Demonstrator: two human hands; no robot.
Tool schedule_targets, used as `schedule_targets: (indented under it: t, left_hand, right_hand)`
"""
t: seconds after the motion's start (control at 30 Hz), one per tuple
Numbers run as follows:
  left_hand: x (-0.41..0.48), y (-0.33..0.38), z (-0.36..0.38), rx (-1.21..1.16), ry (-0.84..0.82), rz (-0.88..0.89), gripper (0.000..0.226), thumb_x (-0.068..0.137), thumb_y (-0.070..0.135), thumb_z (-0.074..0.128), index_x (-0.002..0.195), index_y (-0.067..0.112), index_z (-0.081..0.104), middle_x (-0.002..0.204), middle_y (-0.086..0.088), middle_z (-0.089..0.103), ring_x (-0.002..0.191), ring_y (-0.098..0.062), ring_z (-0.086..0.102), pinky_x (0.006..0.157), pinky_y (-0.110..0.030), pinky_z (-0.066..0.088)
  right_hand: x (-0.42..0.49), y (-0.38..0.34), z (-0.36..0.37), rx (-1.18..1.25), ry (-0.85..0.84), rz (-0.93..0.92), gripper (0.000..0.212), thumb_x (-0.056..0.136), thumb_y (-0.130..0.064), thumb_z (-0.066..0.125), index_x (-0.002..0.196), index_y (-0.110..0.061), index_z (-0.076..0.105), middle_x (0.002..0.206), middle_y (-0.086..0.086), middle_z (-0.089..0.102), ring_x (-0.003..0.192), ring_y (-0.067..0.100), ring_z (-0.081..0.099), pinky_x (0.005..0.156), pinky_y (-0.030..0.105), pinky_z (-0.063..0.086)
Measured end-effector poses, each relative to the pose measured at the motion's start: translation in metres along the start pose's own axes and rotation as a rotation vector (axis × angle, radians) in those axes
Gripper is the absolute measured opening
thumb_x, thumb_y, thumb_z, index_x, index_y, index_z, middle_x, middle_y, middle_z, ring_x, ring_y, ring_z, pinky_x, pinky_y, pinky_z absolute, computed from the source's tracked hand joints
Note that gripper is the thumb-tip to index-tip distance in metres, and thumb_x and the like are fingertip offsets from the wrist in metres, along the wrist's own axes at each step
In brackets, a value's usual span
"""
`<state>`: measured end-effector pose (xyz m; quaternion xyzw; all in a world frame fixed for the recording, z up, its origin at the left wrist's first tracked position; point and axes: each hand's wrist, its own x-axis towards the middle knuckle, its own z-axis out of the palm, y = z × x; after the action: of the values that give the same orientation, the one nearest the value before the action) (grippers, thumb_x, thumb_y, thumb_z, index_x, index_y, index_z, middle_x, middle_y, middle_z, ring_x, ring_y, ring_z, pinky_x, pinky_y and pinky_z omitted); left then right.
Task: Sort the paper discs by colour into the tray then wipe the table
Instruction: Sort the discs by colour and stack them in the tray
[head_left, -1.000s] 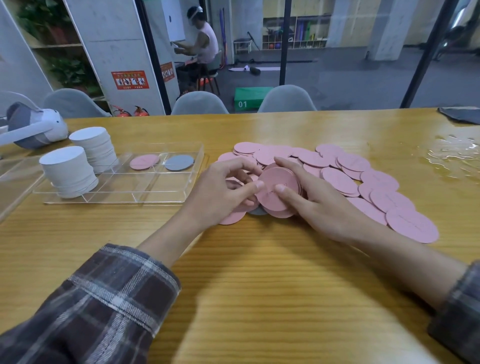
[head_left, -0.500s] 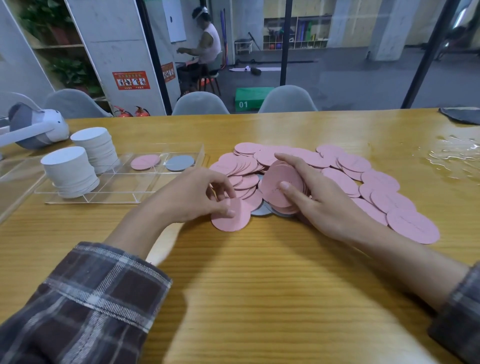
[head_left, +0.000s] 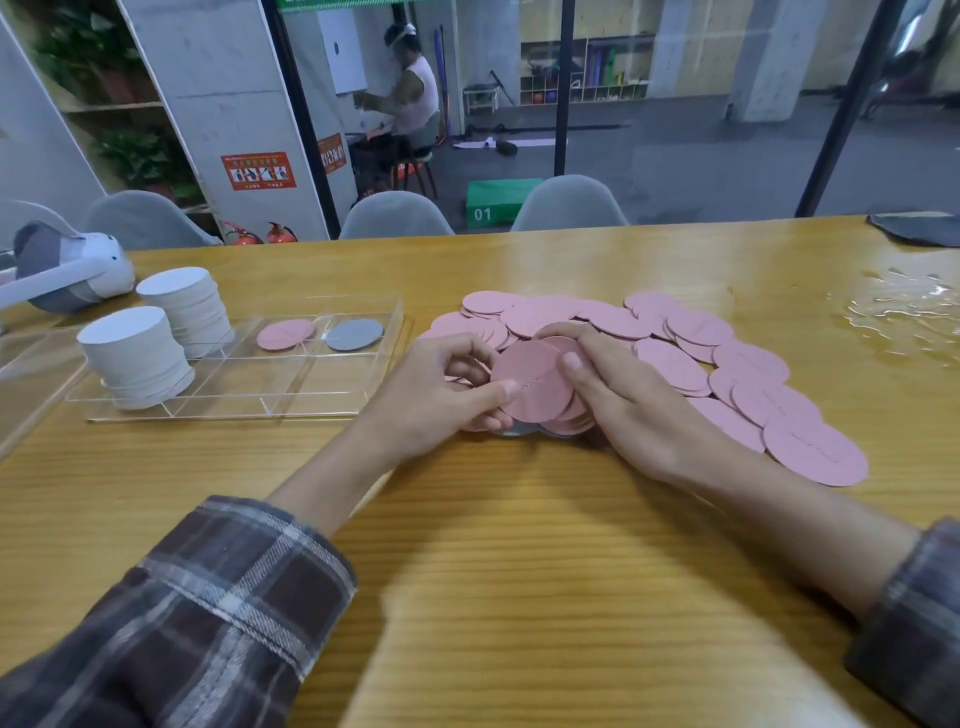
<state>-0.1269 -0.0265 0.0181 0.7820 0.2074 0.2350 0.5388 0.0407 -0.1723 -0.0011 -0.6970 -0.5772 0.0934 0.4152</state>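
Wooden desk (head_left: 519, 571): left hand (head_left: 441, 397) and right hand (head_left: 636, 410) together pinch a stack of pink discs (head_left: 535, 387), likely squaring it for one carry to the tray (head_left: 291, 382), left of both hands.

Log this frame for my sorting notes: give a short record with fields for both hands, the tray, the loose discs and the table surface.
left hand: pinches the pink stack at its left edge
right hand: grips the same stack from the right, thumb on top
tray: front-left white stack, back-left white stack, one pink disc and one grey disc in separate back compartments
loose discs: pink pile spread right of the tray; grey edge showing under the held stack
table: water puddle far right, dark cloth beyond it
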Motion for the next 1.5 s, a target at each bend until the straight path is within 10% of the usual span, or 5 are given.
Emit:
schedule_targets:
  t: [0.4,0.57,1.0,1.37,1.5]
  left_hand:
    - [0.001,-0.002,0.009,0.165,0.064,0.109,0.027,0.081,0.01,0.088,0.094,0.009,0.065,0.07,-0.008,0.076,0.064,-0.025,0.075,0.065,-0.032,0.063]
    - [0.006,-0.006,-0.015,0.414,0.168,0.238,0.02,0.081,0.027,0.088,0.086,0.017,0.072,0.072,0.002,0.071,0.069,-0.013,0.065,0.064,-0.01,0.045]
    - [0.003,-0.015,-0.032,0.67,-0.025,0.21,0.039,0.065,0.052,0.094,0.092,0.033,0.074,0.092,0.01,0.067,0.081,-0.008,0.06,0.078,-0.019,0.041]
    - [-0.001,-0.009,-0.032,0.673,-0.072,0.361,0.009,0.079,0.013,0.088,0.08,0.021,0.084,0.072,0.012,0.072,0.07,-0.007,0.066,0.067,-0.01,0.042]
    - [-0.005,-0.006,-0.024,0.624,-0.042,0.44,0.013,0.075,0.006,0.086,0.073,0.018,0.08,0.068,0.012,0.071,0.065,-0.009,0.065,0.07,-0.035,0.056]
  right_hand:
    - [0.0,0.0,0.0,-0.108,-0.029,-0.007,0.035,0.105,-0.042,0.047,0.139,-0.044,0.041,0.134,0.0,0.054,0.124,0.013,0.05,0.108,0.04,0.041]
    - [-0.001,-0.004,-0.002,-0.076,0.006,-0.025,0.035,0.105,-0.033,0.05,0.14,-0.037,0.046,0.135,-0.007,0.056,0.126,0.009,0.049,0.109,0.035,0.04]
    - [-0.003,-0.004,-0.005,-0.061,0.038,-0.021,0.033,0.106,-0.031,0.051,0.139,-0.035,0.049,0.133,-0.012,0.057,0.127,0.009,0.048,0.11,0.039,0.039]
    - [-0.004,-0.007,-0.008,-0.05,0.056,-0.006,0.033,0.106,-0.028,0.052,0.138,-0.032,0.051,0.122,-0.017,0.058,0.115,0.006,0.052,0.101,0.028,0.04]
    - [-0.002,-0.003,-0.01,-0.013,0.086,0.018,0.029,0.106,-0.031,0.05,0.135,-0.036,0.05,0.098,-0.014,0.058,0.074,-0.005,0.049,0.074,0.024,0.038]
